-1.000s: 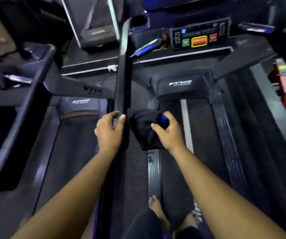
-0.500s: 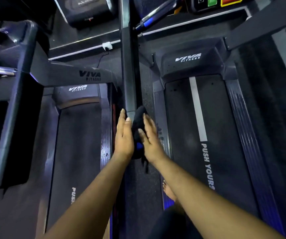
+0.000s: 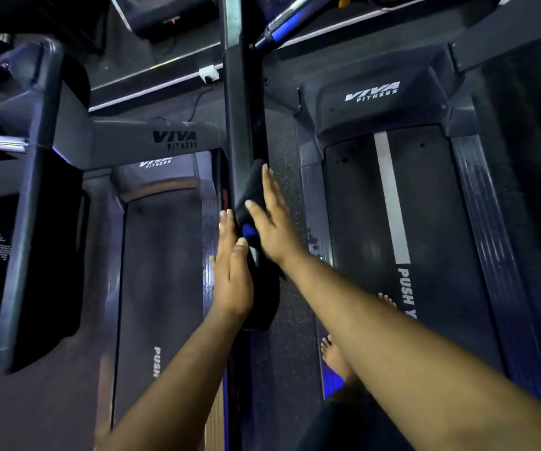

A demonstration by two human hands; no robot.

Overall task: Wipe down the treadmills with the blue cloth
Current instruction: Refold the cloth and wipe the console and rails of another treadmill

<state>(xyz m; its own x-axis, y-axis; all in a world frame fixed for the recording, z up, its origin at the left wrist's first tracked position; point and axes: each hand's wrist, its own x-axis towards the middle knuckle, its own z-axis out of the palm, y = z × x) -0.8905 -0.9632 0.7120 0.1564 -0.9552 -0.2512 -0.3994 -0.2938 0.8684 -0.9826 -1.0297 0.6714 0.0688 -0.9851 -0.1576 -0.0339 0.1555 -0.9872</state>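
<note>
Blue cloth (image 3: pixel 252 203) sits mid-frame, wrapped against the dark handrail (image 3: pixel 243 118) that runs from 12 o'clock down to centre. The cloth looks mostly dark in this light, with one bright blue patch showing between the two hands.

Right hand (image 3: pixel 272 219): grip spread, fingers straight and pointing to 12 o'clock, palm pressing the cloth flat against the rail's right face. Thumb lies across the front of the cloth.

Left hand (image 3: pixel 231 271): grip also flat, fingers straight and together, pointing to 12 o'clock. It lies along the rail's left face, just below the right hand, at about 7 o'clock from the cloth. Cannot tell whether the palm touches the cloth or only the rail.

A dark flap of the cloth hangs below the hands, towards 6 o'clock.

Right treadmill (image 3: pixel 441 222) fills 3 o'clock: black belt with a grey stripe, lettering "PUSH Y", and a "VIVA FITNESS" motor cover at 1 o'clock. Left treadmill (image 3: pixel 161 271) lies at 8 o'clock, with its own "VIVA FITNESS" marks on the cover and on the crossbar above it.

Bare feet (image 3: pixel 334 356) stand at 5 o'clock, on the left edge of the right treadmill. Speckled floor (image 3: pixel 288 177) shows between the two machines.
</note>
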